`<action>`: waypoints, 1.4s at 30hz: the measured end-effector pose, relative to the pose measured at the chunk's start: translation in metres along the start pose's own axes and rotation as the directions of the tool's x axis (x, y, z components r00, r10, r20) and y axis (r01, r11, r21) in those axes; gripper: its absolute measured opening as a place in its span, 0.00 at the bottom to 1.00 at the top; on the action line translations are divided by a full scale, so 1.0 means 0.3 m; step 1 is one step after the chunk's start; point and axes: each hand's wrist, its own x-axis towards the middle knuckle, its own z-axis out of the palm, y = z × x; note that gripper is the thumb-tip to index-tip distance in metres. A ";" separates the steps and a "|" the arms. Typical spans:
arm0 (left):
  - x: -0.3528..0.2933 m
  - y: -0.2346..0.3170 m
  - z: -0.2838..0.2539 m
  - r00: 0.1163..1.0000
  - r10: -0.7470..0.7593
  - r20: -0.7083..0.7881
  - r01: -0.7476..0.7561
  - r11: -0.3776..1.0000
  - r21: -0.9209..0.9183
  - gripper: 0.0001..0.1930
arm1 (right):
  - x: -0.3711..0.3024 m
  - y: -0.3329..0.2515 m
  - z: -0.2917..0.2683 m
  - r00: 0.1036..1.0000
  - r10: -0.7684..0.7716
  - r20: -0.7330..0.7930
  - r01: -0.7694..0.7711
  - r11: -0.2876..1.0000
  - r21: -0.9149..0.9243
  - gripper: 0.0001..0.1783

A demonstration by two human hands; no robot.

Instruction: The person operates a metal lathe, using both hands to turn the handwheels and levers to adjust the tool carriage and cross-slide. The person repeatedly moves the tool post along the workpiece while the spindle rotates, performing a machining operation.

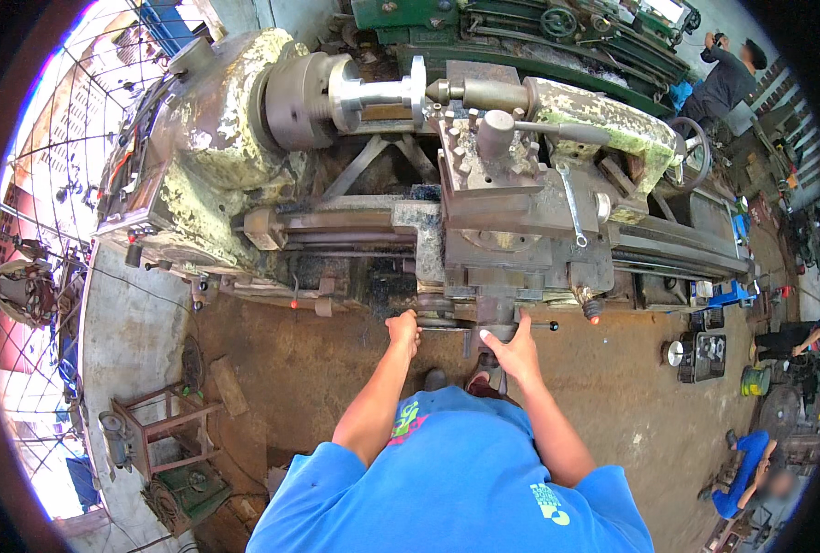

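Observation:
My left hand (404,333) is closed in a fist around a handle at the left of the carriage handwheel (436,309) on a metal lathe. My right hand (513,352) grips the cross-slide handle (497,323), its thumb on top and its other fingers mostly hidden. Beyond the hands, a shiny turned metal workpiece (387,92) with a flange sits between the chuck (299,103) and the tailstock centre (439,90). The tool post (496,138) stands on the carriage just in front of it, with a long clamp lever pointing right.
A combination spanner (572,205) lies on the carriage. At the right is the tailstock handwheel (692,150). Another green lathe (557,55) stands behind. On the floor are a black crate (702,357) and a wooden stand (166,424). Other people (725,78) are at the right.

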 end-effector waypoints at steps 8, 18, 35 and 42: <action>-0.002 0.007 -0.040 0.989 0.010 0.145 -0.009 1.000 -0.011 0.08 | 0.004 0.007 -0.002 0.999 0.005 0.036 -0.005 1.000 0.010 0.64; 0.227 -0.002 -0.134 0.950 -0.188 0.249 0.197 0.980 -0.013 0.10 | 0.033 0.045 0.004 0.995 0.071 0.069 -0.073 0.997 0.017 0.66; -0.011 0.014 -0.055 0.994 -0.024 0.107 0.039 0.990 -0.136 0.15 | 0.043 0.024 -0.013 0.996 0.043 0.082 -0.050 0.995 0.083 0.63; 0.004 -0.064 0.002 0.960 0.281 -0.009 -0.276 0.950 0.145 0.12 | 0.050 0.048 0.000 0.999 0.027 0.047 -0.032 0.992 0.118 0.58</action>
